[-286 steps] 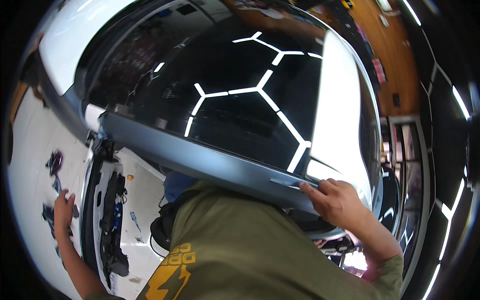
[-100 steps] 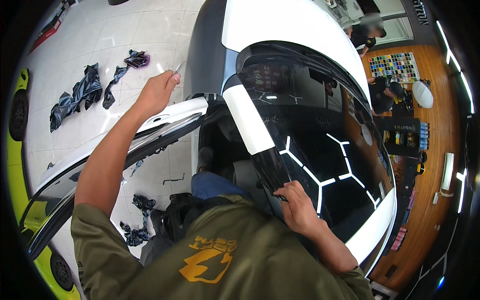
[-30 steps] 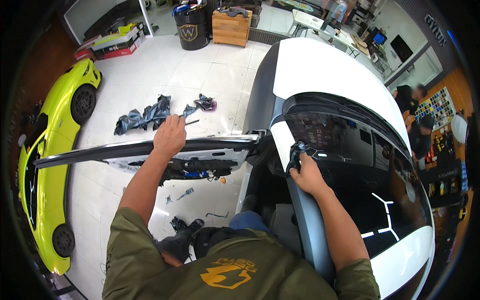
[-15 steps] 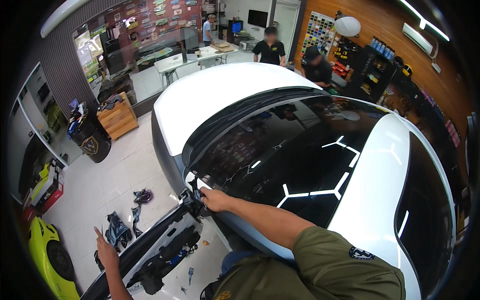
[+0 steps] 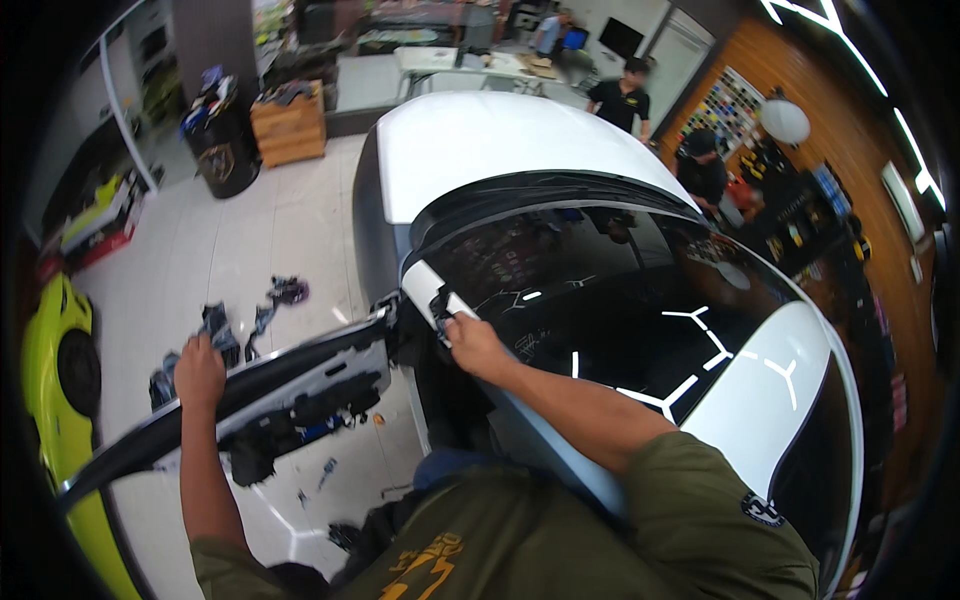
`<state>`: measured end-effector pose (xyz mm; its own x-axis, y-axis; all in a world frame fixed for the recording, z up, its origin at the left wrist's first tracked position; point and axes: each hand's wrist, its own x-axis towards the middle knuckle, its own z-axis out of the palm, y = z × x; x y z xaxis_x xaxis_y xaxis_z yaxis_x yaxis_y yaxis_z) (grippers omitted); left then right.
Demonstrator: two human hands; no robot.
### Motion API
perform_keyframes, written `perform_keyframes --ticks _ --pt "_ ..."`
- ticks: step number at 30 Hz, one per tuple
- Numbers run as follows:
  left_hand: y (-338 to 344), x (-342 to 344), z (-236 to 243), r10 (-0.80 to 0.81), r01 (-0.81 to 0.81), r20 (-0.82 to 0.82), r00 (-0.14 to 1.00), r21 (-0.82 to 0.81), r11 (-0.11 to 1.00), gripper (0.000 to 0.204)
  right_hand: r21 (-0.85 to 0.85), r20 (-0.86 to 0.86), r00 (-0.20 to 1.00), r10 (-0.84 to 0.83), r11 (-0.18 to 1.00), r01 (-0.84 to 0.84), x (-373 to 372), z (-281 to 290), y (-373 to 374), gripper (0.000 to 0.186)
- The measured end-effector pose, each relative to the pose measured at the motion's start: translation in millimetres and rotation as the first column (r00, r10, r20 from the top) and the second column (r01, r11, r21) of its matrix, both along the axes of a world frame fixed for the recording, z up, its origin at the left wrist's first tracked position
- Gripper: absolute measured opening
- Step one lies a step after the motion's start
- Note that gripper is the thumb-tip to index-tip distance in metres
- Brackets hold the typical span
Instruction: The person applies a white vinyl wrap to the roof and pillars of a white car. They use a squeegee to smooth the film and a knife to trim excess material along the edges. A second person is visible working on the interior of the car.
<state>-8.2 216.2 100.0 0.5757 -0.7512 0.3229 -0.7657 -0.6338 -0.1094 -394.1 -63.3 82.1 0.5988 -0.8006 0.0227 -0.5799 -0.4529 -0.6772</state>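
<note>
My left hand [image 5: 200, 365] is raised with fingers curled, just over the open car door [image 5: 300, 370] on the left; what is in them is too blurred to name. My right hand [image 5: 470, 340] grips crumpled dark film [image 5: 440, 308] against the windshield pillar [image 5: 420, 283], whose upper part is white beside it. The white car's hood [image 5: 500, 140] and dark windshield [image 5: 590, 300] lie beyond. Crumpled dark scraps [image 5: 220, 330] lie on the floor past the door.
A yellow-green car [image 5: 55, 360] stands at far left. A black drum [image 5: 220, 160] and wooden crate [image 5: 290, 125] are by the wall. People in dark shirts [image 5: 620, 100] stand beyond the car near a wall display [image 5: 725, 105]; another person [image 5: 550, 35] is at a table [image 5: 430, 60].
My right hand has left the dark side rail for crumpled film on the front pillar. My left index finger, extended half a second ago, is now curled. The view has swung repeatedly.
</note>
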Motion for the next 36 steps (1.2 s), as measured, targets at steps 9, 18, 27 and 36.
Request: perform_keyframes --ticks 9,18,27,36 --pt "5.0 -1.3 3.2 -0.01 0.013 0.053 0.999 -0.046 0.999 0.014 0.068 0.001 0.991 -0.131 0.989 0.131 -44.9 53.4 65.3 0.03" --pt "4.4 -7.0 7.2 0.038 -0.037 0.017 0.999 -0.021 0.999 0.017 0.205 -0.001 0.987 -0.163 0.966 0.16 -97.3 109.7 127.2 0.024" --pt "1.0 1.0 3.4 0.058 -0.058 0.016 0.998 0.024 0.998 0.019 0.268 0.046 0.977 -0.209 0.945 0.189 -138.0 147.7 172.3 0.027" --pt "-1.4 1.2 1.6 0.054 -0.054 -0.025 0.998 -0.02 0.998 0.015 0.376 0.095 0.996 -0.004 0.926 -0.032 -147.0 182.0 153.3 0.023"
